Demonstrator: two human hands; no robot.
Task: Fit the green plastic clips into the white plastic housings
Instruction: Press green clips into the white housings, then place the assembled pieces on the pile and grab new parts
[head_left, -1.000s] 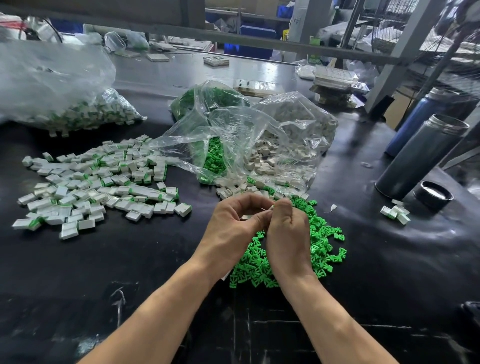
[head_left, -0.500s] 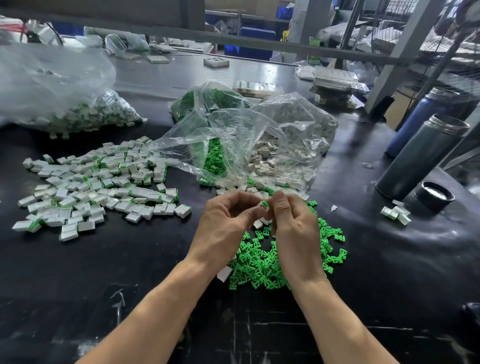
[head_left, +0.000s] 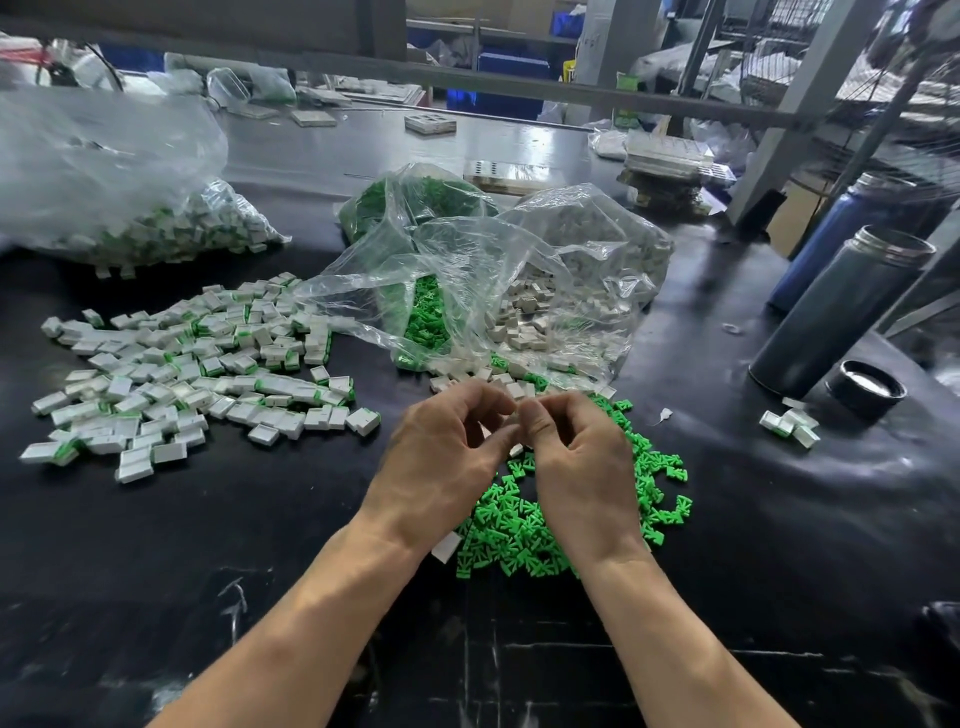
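In the head view, your left hand (head_left: 441, 457) and your right hand (head_left: 576, 462) meet above the black table (head_left: 260, 545), fingertips touching each other. The fingers of both hands are curled and pinch together at one small spot, but the part between them is hidden, so you cannot tell what each hand grips.

Directly under your hands lies one loose heap of small green plastic clips (head_left: 524, 525), too many to count. One single white plastic housing (head_left: 447, 546) lies at the left edge of this heap, just beside your left wrist.

To the left there is one wide spread of white plastic housings with green clips fitted (head_left: 192, 374), also too many to count. Behind your hands stand two open clear plastic bags: one bag with green clips (head_left: 410, 208) and one bag with white housings (head_left: 587, 270), and some pieces are spilled at their mouths. A third clear bag of finished pieces (head_left: 130, 208) lies far left.

On the right you see two tall dark metal flasks (head_left: 841, 312), one round black lid (head_left: 865, 387) near them, and one small group of about four white pieces (head_left: 789, 423).
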